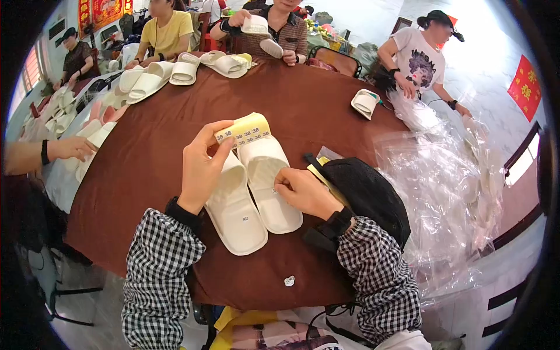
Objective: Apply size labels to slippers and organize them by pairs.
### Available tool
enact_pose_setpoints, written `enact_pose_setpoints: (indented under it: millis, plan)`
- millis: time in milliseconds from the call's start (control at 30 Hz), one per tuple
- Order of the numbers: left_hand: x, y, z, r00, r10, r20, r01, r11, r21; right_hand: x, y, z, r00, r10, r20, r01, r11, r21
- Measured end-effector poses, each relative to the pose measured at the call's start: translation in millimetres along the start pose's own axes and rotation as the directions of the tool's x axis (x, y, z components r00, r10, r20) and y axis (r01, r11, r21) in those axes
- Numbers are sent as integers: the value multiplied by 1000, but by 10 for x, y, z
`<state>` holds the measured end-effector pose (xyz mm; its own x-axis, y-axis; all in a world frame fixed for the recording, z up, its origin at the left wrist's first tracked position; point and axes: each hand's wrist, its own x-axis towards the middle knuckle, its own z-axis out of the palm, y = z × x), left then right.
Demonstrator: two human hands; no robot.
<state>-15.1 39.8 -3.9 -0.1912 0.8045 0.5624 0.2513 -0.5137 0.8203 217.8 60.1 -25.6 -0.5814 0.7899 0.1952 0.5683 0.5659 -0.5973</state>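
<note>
White foam slippers [251,192], a pair of them, lie side by side soles-up right in front of you on the round bench with the dark brown cloth [151,151], toes pointing toward you. Your left hand [201,169] is curled shut around the far end of the left slipper, and its thumb and fingers pinch a pale yellow strip of small stickers [245,129] that sticks up above the heels of both slippers. Your right hand [303,189] rests on the right slipper, fingers bent in and fingertips pressed to the sole near its middle; I can't tell if there's a sticker under them. Both your sleeves are black-and-white check.

Just to the right of that hand sits a black mesh cap [367,195], touching your wrist, with a bit of yellow paper peeking out from under it. Further right there's a big heap of clear plastic bags [443,181] spilling over the bench edge. A tiny crumpled white scrap [289,280] lies on the cloth near you, between your forearms.

Across the bench more white slippers [157,76] are lined up on the far left side, plus a single one [365,102] on the far right. Other people sit around the far side; one in a striped shirt holds a slipper [255,24] up. Someone's hand [73,147] reaches in from the left.
</note>
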Motion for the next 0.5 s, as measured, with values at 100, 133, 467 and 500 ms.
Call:
enact_pose_setpoints:
  millis: [100,133,467,500]
  plan:
    - [1,-24,-43,998,-29,56,29,1000,9,-5,-48,22,999,8,-33,-9,1000,-27]
    - [0,-28,-58,998,-31,53,31,999,11,-4,-80,29,999,37,-35,-37,999,-15]
    - [-20,19,-38,997,-40,71,37,998,43,-42,-62,37,999,-14,-40,11,998,-64]
    - [-22,16,-31,996,-54,74,50,997,57,-42,-62,35,999,-17,-43,14,998,-56]
